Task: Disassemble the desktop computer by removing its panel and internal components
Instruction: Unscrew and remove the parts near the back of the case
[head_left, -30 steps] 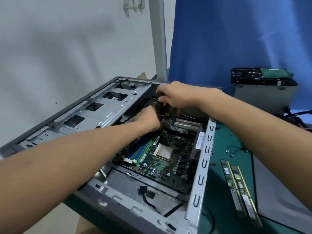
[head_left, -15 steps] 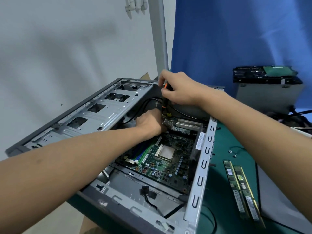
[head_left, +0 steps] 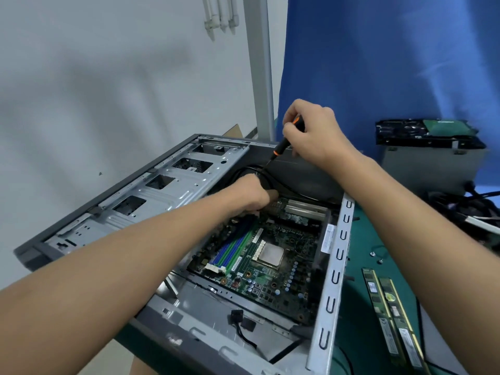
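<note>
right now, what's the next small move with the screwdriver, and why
Probably lower the tip onto whatever fastener sits at the far end of the case. The right hand grips the screwdriver tilted, its tip just above the left hand, which reaches down beside the expansion card. The left hand's fingers are hidden, so the exact target is a guess.

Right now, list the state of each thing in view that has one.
Computer case, side panel off, interior exposed.
Screwdriver, gripped by right hand, tip angled down into case.
Left hand, inside case, fingers curled; hold hidden.
Motherboard, seated in case, memory slots empty.
Memory sticks, two, lying on the mat.
</note>
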